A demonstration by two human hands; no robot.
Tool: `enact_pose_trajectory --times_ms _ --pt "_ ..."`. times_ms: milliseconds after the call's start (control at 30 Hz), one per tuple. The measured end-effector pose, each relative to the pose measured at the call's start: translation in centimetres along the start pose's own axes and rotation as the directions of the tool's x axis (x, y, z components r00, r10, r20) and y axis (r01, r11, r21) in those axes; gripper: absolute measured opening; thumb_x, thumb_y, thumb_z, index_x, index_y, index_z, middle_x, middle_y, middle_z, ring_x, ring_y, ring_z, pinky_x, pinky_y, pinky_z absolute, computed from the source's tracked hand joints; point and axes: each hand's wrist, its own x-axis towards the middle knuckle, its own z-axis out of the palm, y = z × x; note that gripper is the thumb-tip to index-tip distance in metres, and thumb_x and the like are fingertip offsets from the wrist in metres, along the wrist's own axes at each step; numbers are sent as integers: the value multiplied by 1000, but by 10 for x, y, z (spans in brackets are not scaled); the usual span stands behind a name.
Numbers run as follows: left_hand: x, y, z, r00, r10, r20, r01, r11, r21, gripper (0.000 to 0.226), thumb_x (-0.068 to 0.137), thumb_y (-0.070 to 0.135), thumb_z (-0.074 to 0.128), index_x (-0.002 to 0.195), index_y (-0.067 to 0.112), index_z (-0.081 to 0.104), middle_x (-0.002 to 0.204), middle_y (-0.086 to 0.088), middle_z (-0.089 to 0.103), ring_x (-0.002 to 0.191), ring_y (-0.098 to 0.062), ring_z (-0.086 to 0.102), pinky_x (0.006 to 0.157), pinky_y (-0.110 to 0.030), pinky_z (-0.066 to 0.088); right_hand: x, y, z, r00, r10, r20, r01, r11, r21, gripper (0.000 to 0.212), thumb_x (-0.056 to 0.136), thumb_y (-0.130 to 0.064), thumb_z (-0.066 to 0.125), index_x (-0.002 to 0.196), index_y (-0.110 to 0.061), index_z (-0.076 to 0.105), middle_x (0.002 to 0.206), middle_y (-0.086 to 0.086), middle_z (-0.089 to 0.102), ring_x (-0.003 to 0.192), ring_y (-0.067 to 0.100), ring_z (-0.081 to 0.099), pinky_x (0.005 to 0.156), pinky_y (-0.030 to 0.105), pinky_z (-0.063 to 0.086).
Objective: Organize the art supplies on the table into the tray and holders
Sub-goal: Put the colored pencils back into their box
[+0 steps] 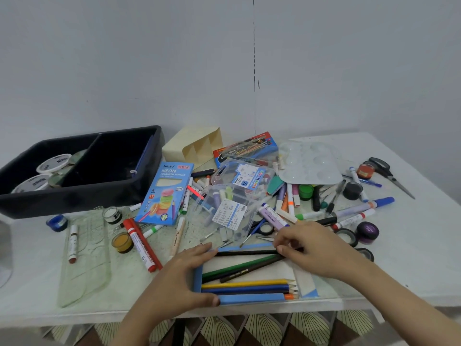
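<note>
An open blue pencil box (252, 298) lies near the table's front edge with several coloured pencils inside. My left hand (185, 275) clasps the box's left end. My right hand (313, 248) pinches a black pencil (247, 252) lying across the box's top edge. At the back left stands the black two-compartment tray (82, 196), holding white Ninso tubs (53, 164). A cream slanted holder (194, 146) stands behind the clutter. Markers, paint pots and tape rolls lie scattered across the table's middle and right.
A blue Ninso neon pencil box (166, 193), a clear colour-pen case (234, 196), a white palette (309, 163), black scissors (389, 174), red markers (142, 243) and a clear ruler stencil (87, 258) lie around. The table edge runs just below the box.
</note>
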Motion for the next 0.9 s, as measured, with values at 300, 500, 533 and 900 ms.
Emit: enact_pose_trajectory --times_ms 300,500,533,900 --pt "1 0 -1 1000 -19 18 19 1000 -17 74 56 67 71 123 61 39 136 46 18 133 9 17 114 -35 24 -9 9 4 1000 -7 6 7 1000 -5 11 86 -36 63 96 -35 67 89 -19 62 89 0 49 81 25 42" --pt "1 4 3 1000 8 22 -8 1000 -17 70 61 62 70 123 66 37 143 41 11 136 7 11 115 -34 18 -16 8 30 996 -76 -56 77 997 8 33 83 -61 48 98 -43 71 116 -19 54 99 -3 41 86 20 30" --pt "1 5 4 999 18 30 -17 1000 -10 71 61 62 67 124 67 35 144 38 9 137 6 8 115 -33 16 -18 6 33 996 -84 -35 85 996 2 43 82 -71 38 102 -47 69 122 -20 49 102 -1 39 88 18 27" --pt "5 13 21 999 43 31 -48 983 175 72 63 88 42 126 75 9 150 27 -19 139 1 -19 115 -30 -5 -36 8 46 988 -98 -120 77 983 -167 54 95 -54 29 132 -22 53 137 -11 46 125 1 33 100 30 36"
